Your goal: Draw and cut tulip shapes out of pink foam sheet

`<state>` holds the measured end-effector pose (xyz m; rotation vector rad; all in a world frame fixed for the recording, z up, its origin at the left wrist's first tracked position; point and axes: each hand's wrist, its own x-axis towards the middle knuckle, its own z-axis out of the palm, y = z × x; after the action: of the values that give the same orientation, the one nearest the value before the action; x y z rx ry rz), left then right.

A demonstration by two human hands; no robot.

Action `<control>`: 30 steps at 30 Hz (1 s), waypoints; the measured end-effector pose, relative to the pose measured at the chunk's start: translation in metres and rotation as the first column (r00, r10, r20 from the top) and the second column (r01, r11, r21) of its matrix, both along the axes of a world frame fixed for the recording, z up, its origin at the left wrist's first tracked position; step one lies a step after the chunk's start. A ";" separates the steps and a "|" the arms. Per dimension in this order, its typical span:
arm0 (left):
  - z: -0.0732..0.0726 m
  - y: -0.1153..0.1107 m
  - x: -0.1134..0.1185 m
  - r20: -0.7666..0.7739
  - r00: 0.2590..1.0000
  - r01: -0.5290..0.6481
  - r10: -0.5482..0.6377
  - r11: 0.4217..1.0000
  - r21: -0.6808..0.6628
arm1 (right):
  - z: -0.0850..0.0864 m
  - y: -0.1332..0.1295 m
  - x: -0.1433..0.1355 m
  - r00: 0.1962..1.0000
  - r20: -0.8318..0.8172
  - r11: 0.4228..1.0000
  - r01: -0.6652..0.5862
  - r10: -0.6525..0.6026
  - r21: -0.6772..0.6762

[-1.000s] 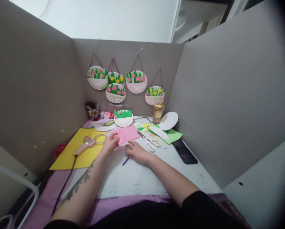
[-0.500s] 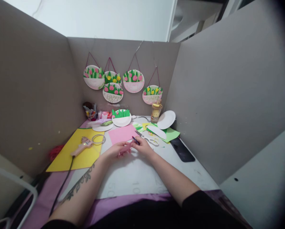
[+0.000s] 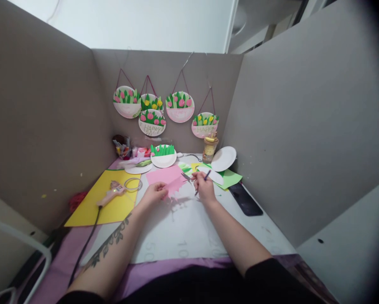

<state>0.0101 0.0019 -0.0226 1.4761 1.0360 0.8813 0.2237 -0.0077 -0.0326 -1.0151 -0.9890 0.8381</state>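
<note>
left hand pinching jagged-edged pink paper, right hand clamped on slim dark pen, round white plate beyond

We count two hands, one pink sheet, one pink scrap, one held pen, one pair of scissors, five hanging plates, one glue gun and one phone.
</note>
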 end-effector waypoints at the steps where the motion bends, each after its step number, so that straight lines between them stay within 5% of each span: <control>1: -0.001 0.001 0.001 0.017 1.000 -0.011 0.012 1.000 -0.013 | 0.000 0.002 0.004 0.998 -0.066 1.000 0.007 -0.006 0.009; 5: -0.006 0.004 0.005 0.217 0.972 -0.070 0.087 0.994 -0.087 | -0.004 0.004 0.013 0.992 -0.121 1.000 -0.018 0.020 0.022; 10: -0.008 0.004 0.009 0.301 0.936 -0.136 0.181 0.977 -0.163 | -0.009 -0.007 -0.003 0.983 0.182 0.999 0.033 -0.039 0.040; 12: -0.007 0.004 0.010 0.351 0.914 -0.142 0.203 0.971 -0.192 | -0.011 -0.012 -0.013 0.974 0.222 0.997 -0.062 0.052 0.038; 15: -0.006 0.001 0.014 0.479 0.863 -0.069 0.160 0.977 -0.202 | -0.016 -0.016 -0.025 0.937 0.299 0.980 -0.198 0.180 0.031; 18: -0.007 -0.007 0.022 0.556 0.830 0.058 0.052 0.982 -0.178 | -0.020 -0.015 -0.033 0.934 0.310 0.978 -0.202 0.178 0.046; 23: -0.011 -0.015 0.032 0.440 0.891 0.164 -0.109 0.982 -0.090 | -0.019 -0.011 -0.031 0.975 0.197 0.992 -0.116 0.105 0.046; 30: -0.001 -0.002 0.008 0.201 0.976 -0.108 0.083 0.987 0.118 | 0.000 -0.019 -0.011 0.855 0.412 0.948 -0.301 0.316 -0.102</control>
<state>0.0184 0.0003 -0.0233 1.4219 0.9239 1.1568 0.2126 -0.0263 -0.0323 -1.1092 -1.5474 0.9167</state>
